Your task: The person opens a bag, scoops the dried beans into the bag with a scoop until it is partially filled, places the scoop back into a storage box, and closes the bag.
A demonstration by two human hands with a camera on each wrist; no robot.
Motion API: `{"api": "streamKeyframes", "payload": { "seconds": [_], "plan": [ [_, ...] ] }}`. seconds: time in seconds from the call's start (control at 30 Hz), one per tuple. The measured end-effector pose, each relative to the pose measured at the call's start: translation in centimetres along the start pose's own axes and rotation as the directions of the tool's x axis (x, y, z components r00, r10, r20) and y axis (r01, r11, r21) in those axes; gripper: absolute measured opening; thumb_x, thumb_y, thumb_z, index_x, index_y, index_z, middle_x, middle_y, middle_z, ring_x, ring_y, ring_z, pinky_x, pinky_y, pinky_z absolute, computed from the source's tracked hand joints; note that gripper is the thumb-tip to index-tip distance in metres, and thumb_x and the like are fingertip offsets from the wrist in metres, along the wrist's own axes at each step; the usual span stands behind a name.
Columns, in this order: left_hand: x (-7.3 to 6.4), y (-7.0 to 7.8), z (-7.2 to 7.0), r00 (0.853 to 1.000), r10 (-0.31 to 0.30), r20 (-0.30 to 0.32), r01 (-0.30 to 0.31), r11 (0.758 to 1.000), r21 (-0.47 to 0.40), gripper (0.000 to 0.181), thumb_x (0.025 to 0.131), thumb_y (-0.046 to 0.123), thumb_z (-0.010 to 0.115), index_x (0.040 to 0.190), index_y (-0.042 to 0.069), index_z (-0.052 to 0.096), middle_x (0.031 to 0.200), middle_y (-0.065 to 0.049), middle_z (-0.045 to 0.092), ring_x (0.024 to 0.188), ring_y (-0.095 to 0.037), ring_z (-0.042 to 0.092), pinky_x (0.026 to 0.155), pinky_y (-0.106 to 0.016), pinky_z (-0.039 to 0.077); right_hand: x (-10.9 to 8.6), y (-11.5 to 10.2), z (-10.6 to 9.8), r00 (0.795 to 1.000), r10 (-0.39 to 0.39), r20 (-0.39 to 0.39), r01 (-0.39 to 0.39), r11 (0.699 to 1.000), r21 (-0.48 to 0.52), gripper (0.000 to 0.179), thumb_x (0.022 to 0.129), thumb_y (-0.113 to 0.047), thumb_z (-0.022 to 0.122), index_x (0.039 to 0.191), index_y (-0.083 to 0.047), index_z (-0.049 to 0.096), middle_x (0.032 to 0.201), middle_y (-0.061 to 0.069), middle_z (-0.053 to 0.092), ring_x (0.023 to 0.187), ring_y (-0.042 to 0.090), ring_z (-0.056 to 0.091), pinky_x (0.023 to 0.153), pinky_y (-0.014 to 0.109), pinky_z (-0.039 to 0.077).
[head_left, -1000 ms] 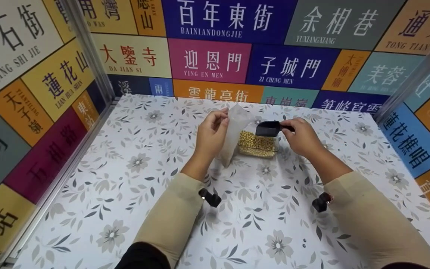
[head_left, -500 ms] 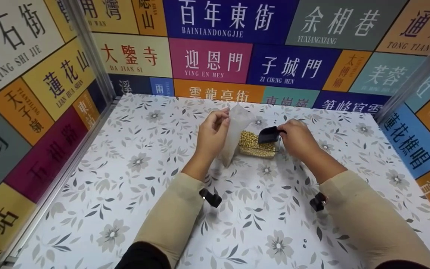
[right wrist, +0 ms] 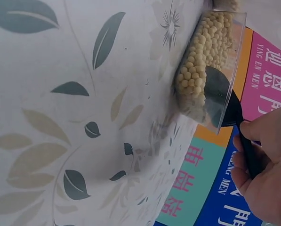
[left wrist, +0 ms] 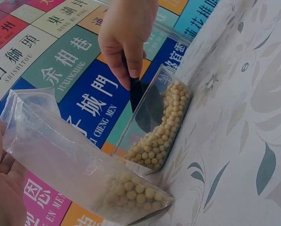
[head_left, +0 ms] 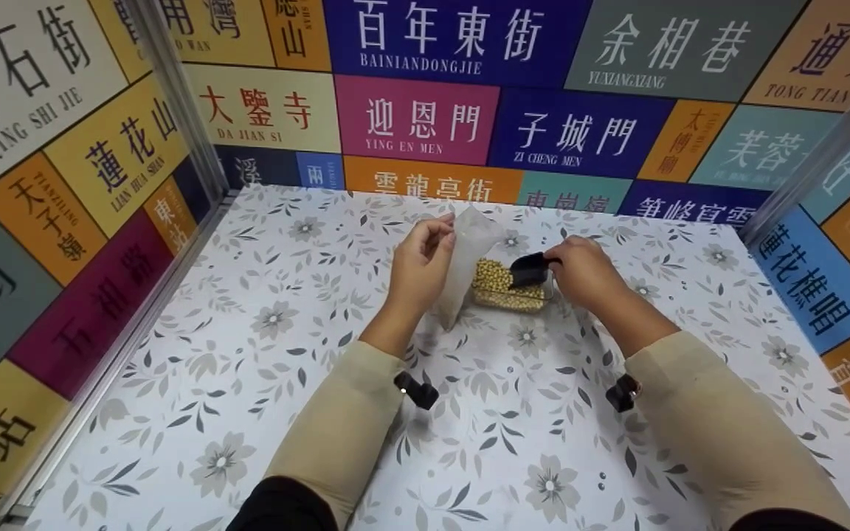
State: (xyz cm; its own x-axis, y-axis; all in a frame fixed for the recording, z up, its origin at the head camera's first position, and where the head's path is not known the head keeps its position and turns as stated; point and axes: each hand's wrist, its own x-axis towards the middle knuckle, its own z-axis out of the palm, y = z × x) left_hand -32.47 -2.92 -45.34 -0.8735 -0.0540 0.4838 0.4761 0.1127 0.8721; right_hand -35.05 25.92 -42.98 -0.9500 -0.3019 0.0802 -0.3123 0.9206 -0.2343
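Note:
My left hand [head_left: 422, 262] holds the upper edge of a translucent plastic bag [head_left: 467, 254], which stands on the table. Soybeans [left wrist: 133, 193] lie in the bag's bottom, as the left wrist view shows. Right beside it is a clear rectangular container [right wrist: 239, 42] of soybeans [right wrist: 213, 40]. The handle of a black scoop [right wrist: 248, 150] is gripped in my right hand [head_left: 584, 273]. Its blade [head_left: 528, 271] is down inside the container, tilted against the soybeans. In the left wrist view, my left hand [left wrist: 4, 183] shows only partly at the frame's edge.
A white tablecloth [head_left: 469, 442] with grey flowers and leaves covers the table. Panels [head_left: 414, 118] of coloured signs with Chinese characters rise at the back and both sides. Dark devices [head_left: 416, 389] are strapped at both wrists, over beige sleeves [head_left: 336, 428].
My right hand has moved slightly down and left, carrying the scoop from above the container into the soybeans. My left hand and the bag stay nearly still.

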Motion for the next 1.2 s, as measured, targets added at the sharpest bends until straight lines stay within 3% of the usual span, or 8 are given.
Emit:
{"api": "streamKeyframes", "payload": {
  "seconds": [0.27, 0.6, 1.03, 1.2],
  "plan": [
    [-0.1, 0.1, 0.1, 1.0, -0.01, -0.007, 0.01, 1.0, 0.005, 0.009, 0.108, 0.014, 0.063, 0.112, 0.008, 0.068, 0.143, -0.004, 0.072, 0.131, -0.015, 0.068, 0.113, -0.022, 0.055, 0.5, -0.3, 1.1, 1.0, -0.002, -0.002, 0.002, 1.0, 0.027, 0.031, 0.109, -0.011, 0.057, 0.134, 0.0, 0.071, 0.129, 0.025, 0.067, 0.125, 0.046, 0.06, 0.112, 0.061, 0.051],
    [-0.1, 0.2, 0.2, 1.0, -0.02, -0.008, 0.02, 1.0, 0.004, 0.009, 0.107, 0.013, 0.064, 0.112, 0.008, 0.069, 0.143, -0.005, 0.072, 0.133, -0.017, 0.068, 0.115, -0.023, 0.054, 1.2, -0.4, 2.0, 0.998, 0.048, 0.037, -0.053, 0.99, 0.132, 0.034, 0.11, -0.013, 0.056, 0.139, 0.0, 0.067, 0.136, 0.025, 0.063, 0.132, 0.044, 0.059, 0.115, 0.06, 0.05],
    [-0.1, 0.3, 0.2, 1.0, -0.01, 0.001, 0.01, 1.0, 0.024, 0.011, 0.109, 0.016, 0.062, 0.114, 0.008, 0.068, 0.143, -0.004, 0.071, 0.131, -0.016, 0.068, 0.113, -0.023, 0.056, 1.3, -0.3, 2.4, 0.995, 0.044, 0.089, -0.061, 0.978, 0.199, 0.036, 0.111, -0.013, 0.054, 0.144, -0.002, 0.065, 0.139, 0.024, 0.061, 0.133, 0.042, 0.059, 0.114, 0.059, 0.049],
    [-0.2, 0.2, 0.3, 1.0, -0.009, 0.007, 0.009, 1.0, 0.019, 0.01, 0.109, 0.016, 0.062, 0.113, 0.008, 0.068, 0.143, -0.005, 0.071, 0.131, -0.015, 0.068, 0.113, -0.022, 0.055, 1.5, -0.3, 3.1, 0.997, 0.028, 0.077, -0.043, 0.977, 0.21, 0.035, 0.111, -0.014, 0.055, 0.143, -0.004, 0.066, 0.143, 0.024, 0.063, 0.138, 0.043, 0.057, 0.12, 0.06, 0.046]
  ]
}}
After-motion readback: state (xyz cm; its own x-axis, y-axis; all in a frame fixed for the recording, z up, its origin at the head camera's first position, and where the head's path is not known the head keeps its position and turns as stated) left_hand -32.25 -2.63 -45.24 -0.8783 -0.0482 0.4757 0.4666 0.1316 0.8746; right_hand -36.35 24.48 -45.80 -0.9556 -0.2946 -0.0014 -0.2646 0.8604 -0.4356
